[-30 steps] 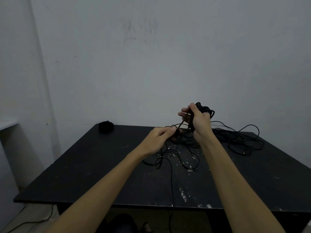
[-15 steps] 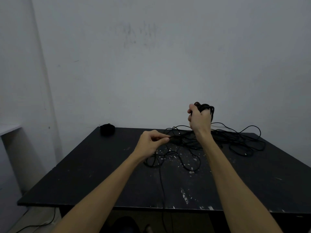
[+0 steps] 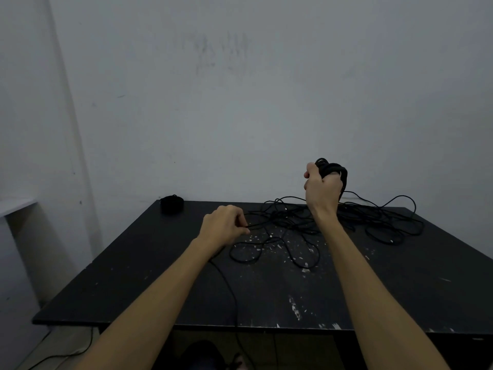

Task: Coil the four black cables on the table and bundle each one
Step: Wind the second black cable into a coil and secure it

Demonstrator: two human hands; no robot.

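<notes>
My right hand (image 3: pixel 322 190) is raised above the table's far side and grips a small coil of black cable (image 3: pixel 332 169), whose loops show above my knuckles. My left hand (image 3: pixel 226 227) hovers lower, to the left, and pinches a strand of that black cable between thumb and fingers. A loose tangle of black cables (image 3: pixel 346 220) sprawls over the far right of the table. One strand (image 3: pixel 232 295) runs from under my left forearm over the front edge. A finished black bundle (image 3: pixel 172 204) sits at the far left corner.
The black table (image 3: pixel 133 276) is scuffed with white flecks near the middle. A grey wall stands right behind it. A white shelf edge (image 3: pixel 16 204) juts in at the left. A thin cable (image 3: pixel 66 353) lies on the floor at the lower left.
My left hand has drawn away to the left along the strand, apart from my right hand. My right hand has turned and closed tighter on the coil at about the same height.
</notes>
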